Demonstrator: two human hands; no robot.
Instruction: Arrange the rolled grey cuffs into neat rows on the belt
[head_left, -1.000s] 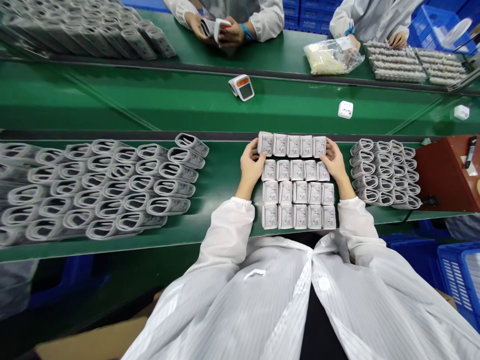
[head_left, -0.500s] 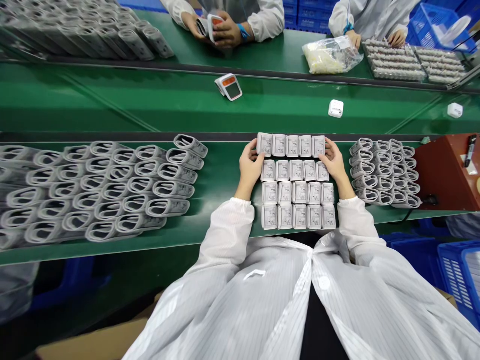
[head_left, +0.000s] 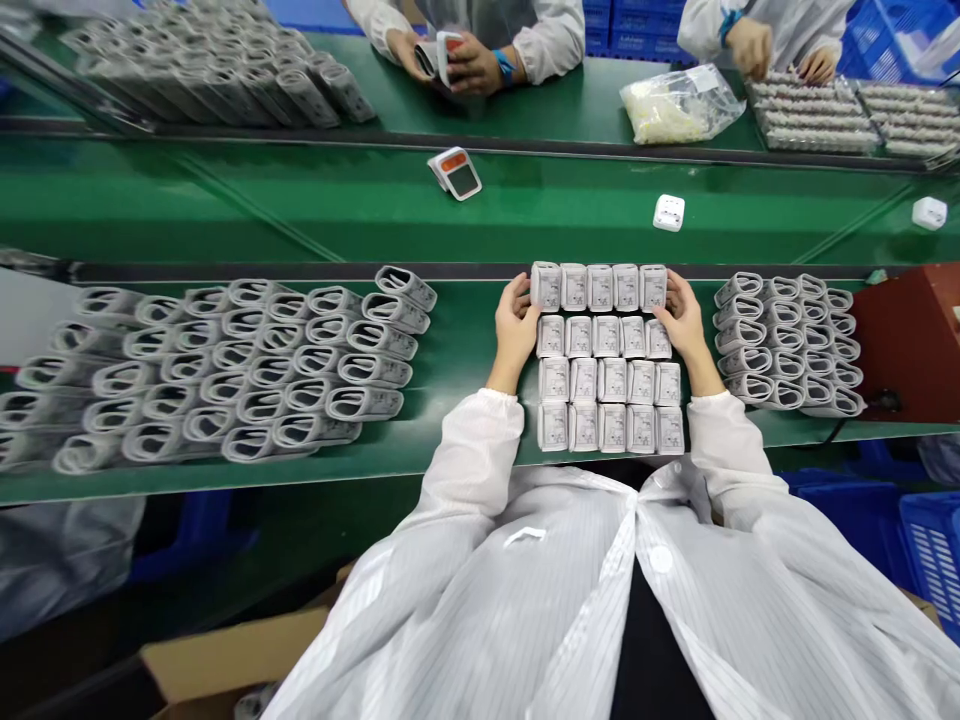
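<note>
Several folded grey cuffs with printed faces stand on the green bench in a block of rows in front of me. My left hand (head_left: 516, 322) grips the left end of the farthest row of cuffs (head_left: 599, 288), thumb on the near side and fingers behind. At the other end of that row, my right hand (head_left: 682, 312) presses in the same way. The row is squeezed between both hands, a narrow gap from the second row (head_left: 606, 337). Two nearer rows (head_left: 612, 404) lie close against each other between my forearms.
Rolled cuffs (head_left: 247, 370) fill the bench at left; a smaller group (head_left: 784, 340) stands at right beside a red-brown box (head_left: 911, 345). Beyond runs a green conveyor (head_left: 540, 205) carrying a white monitor (head_left: 455, 173) and small white parts (head_left: 668, 212). Two co-workers' hands (head_left: 474, 65) work across it.
My view has shifted slightly, so the bench appears farther right. Both hands stay on the far row's ends. Conveyor items have moved left relative to the bench. A co-worker's hand moved to the tray.
</note>
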